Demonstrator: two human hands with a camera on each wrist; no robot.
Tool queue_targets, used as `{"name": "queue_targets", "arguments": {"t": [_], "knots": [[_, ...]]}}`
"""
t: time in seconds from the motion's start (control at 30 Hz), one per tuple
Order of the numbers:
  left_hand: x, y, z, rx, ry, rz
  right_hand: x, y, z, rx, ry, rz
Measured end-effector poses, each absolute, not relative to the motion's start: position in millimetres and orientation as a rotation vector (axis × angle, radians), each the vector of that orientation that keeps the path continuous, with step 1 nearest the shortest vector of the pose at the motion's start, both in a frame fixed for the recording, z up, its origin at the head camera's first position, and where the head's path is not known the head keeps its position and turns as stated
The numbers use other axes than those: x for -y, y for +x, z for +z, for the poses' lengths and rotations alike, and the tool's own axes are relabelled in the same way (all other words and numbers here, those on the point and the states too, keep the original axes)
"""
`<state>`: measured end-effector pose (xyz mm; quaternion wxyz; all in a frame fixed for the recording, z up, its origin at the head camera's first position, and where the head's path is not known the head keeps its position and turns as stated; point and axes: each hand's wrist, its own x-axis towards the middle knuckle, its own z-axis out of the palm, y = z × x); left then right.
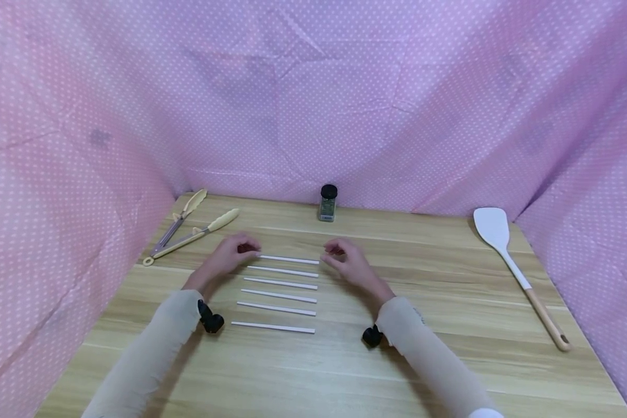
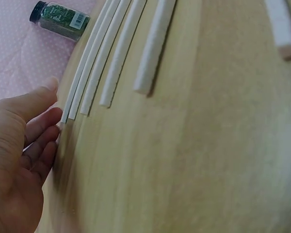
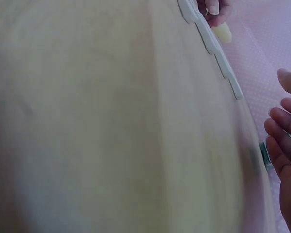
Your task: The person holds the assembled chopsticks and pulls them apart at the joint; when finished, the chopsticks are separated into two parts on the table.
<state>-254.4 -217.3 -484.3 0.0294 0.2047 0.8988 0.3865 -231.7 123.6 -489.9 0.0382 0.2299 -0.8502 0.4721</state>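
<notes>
At the head frame's lower middle, a slim straight white stick [image 1: 273, 328] lies flat on the pale wood-grain tabletop [image 1: 355, 377], its long axis running left to right, right end slightly lower. Above it lie five matching white sticks [image 1: 279, 295], pointing almost the same way. At the left end of the topmost stick [image 1: 289, 259], the left hand [image 1: 233, 254] has thumb and loosely curved fingers moderately parted; whether they touch it I cannot tell. Just beside its right end, the right hand [image 1: 347, 261] has its thumb apart from gently bent fingers. Cream-and-metal tongs [image 1: 222, 220] lie spread at left centre. Beyond, at centre, stands a clear jar [image 1: 327, 208] of green flakes, black-lidded; its white barcode label [image 2: 78, 20] is unreadable.
</notes>
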Motion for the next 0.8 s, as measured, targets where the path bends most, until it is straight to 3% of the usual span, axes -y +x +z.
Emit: {"name": "queue_targets", "arguments": {"t": [0.8], "knots": [[212.9,-252.6,-491.5,-2.800,0.704,1.175,-103.6,-235.4,-504.1,2.715,0.811,1.186]]}}
